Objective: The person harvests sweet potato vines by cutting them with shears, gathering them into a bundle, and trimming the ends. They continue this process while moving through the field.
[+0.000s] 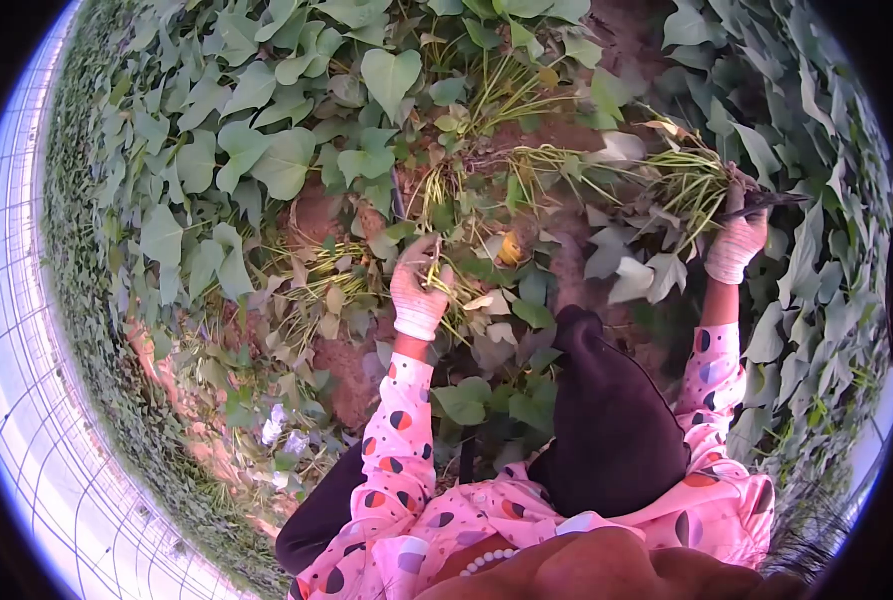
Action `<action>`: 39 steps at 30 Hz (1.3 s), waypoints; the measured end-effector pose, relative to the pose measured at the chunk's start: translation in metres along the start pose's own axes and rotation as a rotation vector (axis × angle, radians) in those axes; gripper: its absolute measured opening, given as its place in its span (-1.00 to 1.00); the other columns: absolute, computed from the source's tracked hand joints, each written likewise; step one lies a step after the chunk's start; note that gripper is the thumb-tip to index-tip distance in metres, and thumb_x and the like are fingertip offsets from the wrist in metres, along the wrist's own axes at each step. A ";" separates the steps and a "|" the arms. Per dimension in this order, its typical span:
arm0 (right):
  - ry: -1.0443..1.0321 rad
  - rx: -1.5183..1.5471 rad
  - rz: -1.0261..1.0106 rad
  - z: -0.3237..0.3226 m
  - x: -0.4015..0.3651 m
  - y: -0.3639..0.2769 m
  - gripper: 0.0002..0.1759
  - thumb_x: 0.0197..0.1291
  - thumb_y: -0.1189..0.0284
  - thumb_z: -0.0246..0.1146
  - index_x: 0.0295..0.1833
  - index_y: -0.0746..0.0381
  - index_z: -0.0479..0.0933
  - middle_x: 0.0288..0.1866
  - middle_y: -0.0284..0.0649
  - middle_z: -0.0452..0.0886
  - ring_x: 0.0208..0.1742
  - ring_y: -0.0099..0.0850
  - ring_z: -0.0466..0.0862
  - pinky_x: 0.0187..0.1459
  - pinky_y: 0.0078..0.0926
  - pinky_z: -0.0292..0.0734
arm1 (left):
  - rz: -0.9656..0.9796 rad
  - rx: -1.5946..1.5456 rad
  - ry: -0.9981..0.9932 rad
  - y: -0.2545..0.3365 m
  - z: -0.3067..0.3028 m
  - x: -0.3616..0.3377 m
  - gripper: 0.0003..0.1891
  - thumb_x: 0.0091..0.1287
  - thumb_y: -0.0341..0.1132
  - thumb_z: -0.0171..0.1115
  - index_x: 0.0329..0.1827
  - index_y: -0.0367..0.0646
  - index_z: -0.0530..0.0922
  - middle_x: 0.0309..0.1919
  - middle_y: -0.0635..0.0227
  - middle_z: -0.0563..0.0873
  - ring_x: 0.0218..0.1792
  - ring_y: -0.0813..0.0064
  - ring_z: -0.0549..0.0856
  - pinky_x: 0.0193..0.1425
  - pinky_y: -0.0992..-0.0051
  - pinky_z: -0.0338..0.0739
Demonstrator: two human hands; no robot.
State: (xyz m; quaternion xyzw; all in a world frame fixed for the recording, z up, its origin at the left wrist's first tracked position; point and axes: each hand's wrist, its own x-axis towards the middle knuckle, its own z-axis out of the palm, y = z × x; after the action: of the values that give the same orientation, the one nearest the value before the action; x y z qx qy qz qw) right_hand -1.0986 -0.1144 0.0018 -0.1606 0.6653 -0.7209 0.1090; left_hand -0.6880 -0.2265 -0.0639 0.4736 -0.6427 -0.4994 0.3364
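My left hand (pixel 421 290), in a pale work glove, curls its fingers around a few thin vine stems (pixel 434 268) low in the middle of the foliage. Out to the right, my gloved right hand (pixel 739 240) grips a bundle of long yellow-green vine stems (pixel 688 190) with wilted leaves hanging from it. A dark, pointed tool (pixel 778 200) sticks out to the right from the same fist; its handle is hidden by the fingers. Between the hands, a yellow-orange object (pixel 510 249) lies among leaves and stems.
Broad green leaves (pixel 266 155) cover the ground ahead and at both sides. Reddish bare soil (pixel 351 375) shows between the plants. Crumpled whitish plastic (pixel 274 425) lies at lower left, and a wire mesh fence (pixel 26 420) runs along the left edge. My dark-trousered knee (pixel 616 430) is close below.
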 end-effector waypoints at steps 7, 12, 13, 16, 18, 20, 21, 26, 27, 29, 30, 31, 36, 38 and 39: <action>-0.978 -0.630 0.180 0.052 -0.066 -0.108 -0.83 0.08 0.46 0.29 -0.19 0.25 0.59 -0.39 -0.28 0.62 -0.33 -0.51 0.60 -0.19 -0.53 0.50 | 0.117 -0.168 -0.085 0.094 0.011 -0.035 -0.75 0.12 -0.51 0.25 -0.37 -0.16 0.28 0.11 0.00 0.56 0.16 0.16 0.57 0.16 0.33 0.47; -1.391 -0.245 0.297 0.104 -0.151 -0.046 -0.69 0.11 0.29 0.30 -0.09 0.23 0.55 -0.29 -0.09 0.64 -0.26 -0.27 0.66 -0.19 -0.39 0.53 | -0.196 -0.763 -0.285 0.098 0.044 -0.040 -0.17 0.04 -0.42 0.36 0.40 -0.14 0.14 0.38 0.07 0.27 0.35 0.23 0.35 0.36 0.33 0.29; -1.395 -0.243 0.352 0.112 -0.153 -0.040 -0.67 0.10 0.25 0.31 -0.10 0.24 0.55 -0.29 -0.07 0.63 -0.26 -0.24 0.66 -0.18 -0.37 0.53 | -0.385 -0.787 -0.300 0.099 0.037 -0.042 -0.10 0.01 -0.37 0.40 0.44 -0.17 0.10 0.33 0.15 0.36 0.26 0.32 0.44 0.31 0.38 0.35; -1.443 -0.333 0.368 0.121 -0.151 -0.022 -0.66 0.14 0.30 0.31 -0.05 0.27 0.54 -0.31 -0.24 0.65 -0.29 -0.53 0.60 -0.15 -0.49 0.53 | -0.500 -0.532 -0.387 0.052 0.030 -0.055 -0.20 0.01 -0.36 0.40 0.37 -0.20 0.24 0.16 0.24 0.53 0.10 0.44 0.55 0.21 0.43 0.43; -1.336 -0.408 0.308 0.125 -0.147 -0.016 -0.65 0.15 0.30 0.29 -0.04 0.30 0.52 -0.31 -0.25 0.64 -0.31 -0.54 0.59 -0.15 -0.53 0.52 | -0.496 -0.380 -0.222 0.050 0.033 -0.057 -0.48 0.00 -0.36 0.38 0.09 -0.29 0.52 -0.15 0.30 0.70 -0.13 0.53 0.65 0.03 0.46 0.52; -1.177 -0.192 0.643 0.125 -0.126 0.026 -0.61 0.16 0.19 0.31 -0.11 0.29 0.51 -0.33 -0.29 0.60 -0.36 -0.65 0.55 -0.37 -0.61 0.47 | -0.395 -0.379 -0.109 0.050 0.036 -0.053 -0.56 0.01 -0.37 0.37 0.00 -0.31 0.57 -0.16 0.31 0.70 -0.17 0.53 0.64 -0.01 0.46 0.53; -1.064 -0.047 0.882 0.125 -0.118 0.056 -0.56 0.16 0.08 0.28 -0.18 0.28 0.52 -0.40 -0.30 0.59 -0.44 -0.63 0.55 -0.46 -0.62 0.42 | -0.464 -0.363 -0.089 0.045 0.031 -0.054 -0.58 0.01 -0.38 0.36 -0.02 -0.30 0.58 -0.16 0.31 0.69 -0.17 0.54 0.64 -0.01 0.48 0.53; -1.090 -0.278 1.150 0.146 -0.101 0.066 -0.37 0.06 -0.20 0.25 -0.45 0.24 0.49 -0.67 -0.30 0.51 -0.76 -0.46 0.47 -0.68 -0.56 0.38 | -0.666 -0.442 0.093 0.000 -0.003 -0.072 -0.49 0.08 -0.47 0.34 0.16 -0.25 0.47 -0.02 0.33 0.62 -0.13 0.53 0.62 -0.02 0.49 0.55; -1.133 -0.324 1.135 0.148 -0.104 0.077 -0.35 0.03 -0.24 0.24 -0.49 0.22 0.48 -0.69 -0.30 0.50 -0.77 -0.45 0.46 -0.70 -0.55 0.36 | -0.704 -0.489 0.116 -0.002 -0.006 -0.073 -0.52 0.09 -0.45 0.35 0.13 -0.25 0.50 -0.05 0.34 0.63 -0.14 0.54 0.62 -0.01 0.50 0.54; -1.165 -0.358 1.134 0.155 -0.109 0.092 -0.32 -0.04 -0.30 0.24 -0.55 0.18 0.47 -0.73 -0.28 0.49 -0.77 -0.44 0.48 -0.72 -0.54 0.32 | -0.678 -0.454 0.131 -0.007 -0.010 -0.075 -0.53 0.09 -0.44 0.35 0.12 -0.26 0.50 -0.06 0.34 0.64 -0.14 0.55 0.62 -0.01 0.50 0.54; -1.171 -0.355 1.135 0.159 -0.111 0.094 -0.32 -0.04 -0.30 0.24 -0.55 0.18 0.47 -0.73 -0.28 0.49 -0.77 -0.44 0.48 -0.72 -0.54 0.32 | -0.649 -0.419 0.140 -0.008 -0.012 -0.075 -0.54 0.09 -0.44 0.35 0.10 -0.26 0.51 -0.08 0.34 0.65 -0.14 0.55 0.62 -0.01 0.51 0.54; -1.146 -0.309 1.152 0.161 -0.112 0.096 -0.32 -0.03 -0.29 0.24 -0.55 0.18 0.47 -0.73 -0.28 0.49 -0.77 -0.44 0.49 -0.72 -0.53 0.32 | -0.647 -0.418 0.146 -0.009 -0.013 -0.074 -0.54 0.09 -0.44 0.35 0.10 -0.26 0.51 -0.08 0.34 0.65 -0.14 0.55 0.62 -0.01 0.51 0.54; -1.308 -0.485 0.685 0.164 -0.114 0.123 -0.39 0.22 -0.15 0.07 -0.53 0.20 0.47 -0.72 -0.27 0.50 -0.74 -0.40 0.53 -0.68 -0.36 0.37 | -0.686 -0.344 0.195 -0.004 -0.004 -0.070 -0.66 0.04 -0.37 0.40 -0.13 -0.32 0.59 -0.27 0.37 0.69 -0.30 0.55 0.63 -0.14 0.52 0.53; -1.422 -0.784 0.360 0.159 -0.126 0.156 -0.51 0.26 -0.03 0.01 -0.39 0.16 0.56 -0.67 -0.16 0.54 -0.63 -0.29 0.61 -0.52 -0.33 0.49 | -0.689 -0.391 0.228 -0.002 -0.003 -0.069 -0.68 0.04 -0.36 0.40 -0.15 -0.30 0.59 -0.28 0.37 0.68 -0.31 0.56 0.62 -0.17 0.51 0.53; -1.399 -0.742 0.416 0.152 -0.131 0.152 -0.53 0.26 -0.01 0.01 -0.38 0.15 0.56 -0.63 -0.12 0.57 -0.56 -0.23 0.63 -0.46 -0.31 0.50 | -0.684 -0.378 0.204 0.001 -0.004 -0.068 -0.67 0.04 -0.36 0.40 -0.14 -0.31 0.59 -0.27 0.37 0.68 -0.31 0.56 0.62 -0.17 0.51 0.54</action>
State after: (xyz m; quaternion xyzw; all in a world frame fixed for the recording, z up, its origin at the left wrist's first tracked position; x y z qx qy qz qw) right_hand -0.9287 -0.2199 -0.1506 -0.4720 0.6551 -0.1519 0.5701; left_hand -0.6621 -0.1635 -0.0592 0.6372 -0.3082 -0.6424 0.2939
